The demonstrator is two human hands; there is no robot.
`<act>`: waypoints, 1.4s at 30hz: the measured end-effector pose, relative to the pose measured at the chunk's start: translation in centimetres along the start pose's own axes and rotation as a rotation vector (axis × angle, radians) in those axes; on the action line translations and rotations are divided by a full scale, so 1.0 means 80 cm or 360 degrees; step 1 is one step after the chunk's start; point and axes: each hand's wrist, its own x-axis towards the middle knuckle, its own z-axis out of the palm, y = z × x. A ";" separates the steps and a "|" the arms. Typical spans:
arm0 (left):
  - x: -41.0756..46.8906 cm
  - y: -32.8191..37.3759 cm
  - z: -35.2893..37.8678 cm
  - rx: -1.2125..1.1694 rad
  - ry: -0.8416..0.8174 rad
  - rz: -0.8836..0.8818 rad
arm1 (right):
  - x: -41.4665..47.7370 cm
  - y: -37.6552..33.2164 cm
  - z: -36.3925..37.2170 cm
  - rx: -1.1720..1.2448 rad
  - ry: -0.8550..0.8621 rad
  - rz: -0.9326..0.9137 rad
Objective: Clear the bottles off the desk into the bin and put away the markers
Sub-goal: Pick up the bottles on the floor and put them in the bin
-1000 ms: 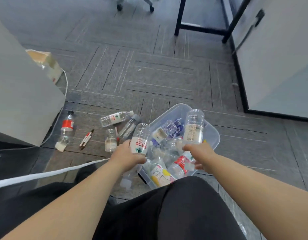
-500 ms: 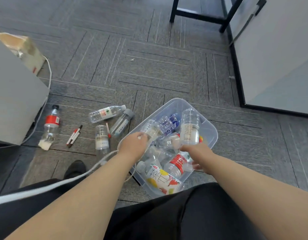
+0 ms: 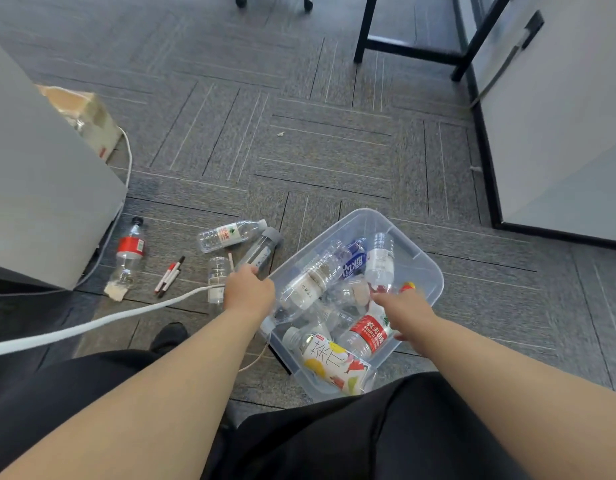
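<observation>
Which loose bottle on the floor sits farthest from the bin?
The red-label bottle with the black cap, beside the grey cabinet. The other loose bottles lie much closer to the bin, past the markers.

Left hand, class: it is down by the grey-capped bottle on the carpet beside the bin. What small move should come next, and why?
Probably close the left hand around the grey-capped bottle and lift it into the clear bin. The fingers sit at that bottle's lower end, it lies on the carpet just outside the bin's wall, and other bottles already lie inside.
</observation>
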 end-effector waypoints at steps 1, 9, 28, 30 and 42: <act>0.000 0.001 -0.011 0.0008 0.0034 0.0003 | -0.006 -0.005 -0.005 -0.0028 0.0003 -0.0023; -0.022 -0.015 -0.164 0.0071 0.0351 0.0007 | -0.080 -0.059 -0.035 -0.0129 -0.0002 -0.0216; 0.025 -0.224 -0.154 -0.0079 0.0278 -0.0325 | -0.086 -0.042 0.303 -0.0855 -0.0458 -0.0631; 0.053 -0.248 -0.116 -0.0193 0.0170 -0.0399 | -0.067 -0.049 0.345 -0.0916 -0.0449 -0.0643; 0.264 -0.257 -0.020 -0.0118 -0.0159 -0.0479 | 0.125 -0.154 0.421 -0.0559 -0.0123 -0.0400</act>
